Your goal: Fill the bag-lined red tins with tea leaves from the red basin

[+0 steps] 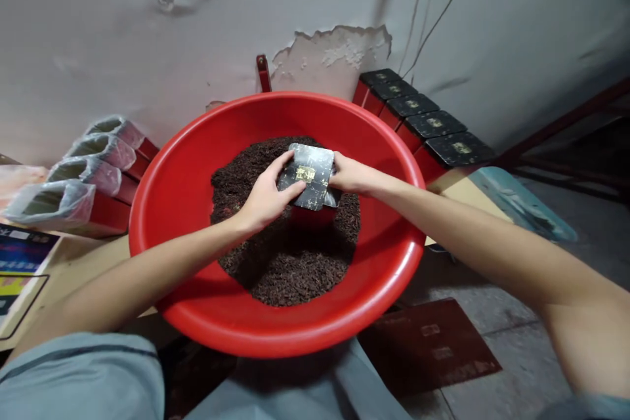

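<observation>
A black tin lid (311, 167) with worn gold lettering sits over a red tin (315, 218) in the middle of the basin. The lid looks askew, with a dark corner showing at its lower right. My left hand (270, 195) grips the lid's left side, thumb across the top. From the right, my right hand (353, 174) closes on the edge of the lid and tin; its fingertips are partly hidden. Dark loose tea leaves (295, 279), by their look, lie beneath both hands in a big red basin (290, 343).
Several open red tins lined with clear plastic bags (81, 174) stand left of the basin. Several red tins with black lids (436, 123) line the wall at right. A teal board (524, 200) lies beyond the right forearm. Behind the basin is a peeling wall (221, 46).
</observation>
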Tool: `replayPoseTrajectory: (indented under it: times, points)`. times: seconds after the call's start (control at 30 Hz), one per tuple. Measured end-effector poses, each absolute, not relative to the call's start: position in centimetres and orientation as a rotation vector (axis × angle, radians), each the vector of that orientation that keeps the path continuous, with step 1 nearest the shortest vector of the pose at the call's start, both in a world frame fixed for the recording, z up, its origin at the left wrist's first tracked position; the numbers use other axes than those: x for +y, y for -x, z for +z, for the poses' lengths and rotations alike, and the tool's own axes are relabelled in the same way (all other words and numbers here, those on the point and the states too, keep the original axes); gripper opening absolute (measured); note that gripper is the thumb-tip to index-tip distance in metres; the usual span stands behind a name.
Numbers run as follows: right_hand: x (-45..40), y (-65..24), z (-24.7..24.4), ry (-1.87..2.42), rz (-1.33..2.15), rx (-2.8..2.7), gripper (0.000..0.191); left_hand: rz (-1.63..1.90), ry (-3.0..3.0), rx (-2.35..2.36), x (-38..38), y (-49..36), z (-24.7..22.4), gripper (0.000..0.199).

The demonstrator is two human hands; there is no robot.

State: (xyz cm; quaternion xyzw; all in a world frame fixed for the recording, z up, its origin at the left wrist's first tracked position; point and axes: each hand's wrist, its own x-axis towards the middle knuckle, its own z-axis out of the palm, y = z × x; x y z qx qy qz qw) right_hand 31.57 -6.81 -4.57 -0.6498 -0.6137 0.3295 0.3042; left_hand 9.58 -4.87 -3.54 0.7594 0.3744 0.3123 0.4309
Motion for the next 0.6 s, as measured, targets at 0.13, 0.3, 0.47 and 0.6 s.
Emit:
replayPoseTrajectory:
  times: [0.13, 0.3, 0.47, 0.6]
  points:
    - [-7.2, -30.5, -4.1, 1.741, 1.002, -1.384, 0.046, 0.553, -2.096, 1.148, -4.8, -9.0, -4.0, 0.076]
    - [-7.4, -29.9, -2.4, 1.508, 1.335, -0.999, 0.018, 0.390, -2.283, 1.235, -6.2, -9.6, -2.3, 0.079]
    - [-8.1, -29.5, -1.7, 1.358, 1.480, -0.722, 0.037, 0.054, -2.420, 1.425, -7.8, -10.8, -0.6, 0.097]
    - [-8.6, -29.2, -2.1, 1.340, 1.476, -0.965, 0.079, -0.037, -2.493, 1.452, -7.9, -11.0, -0.5, 0.102]
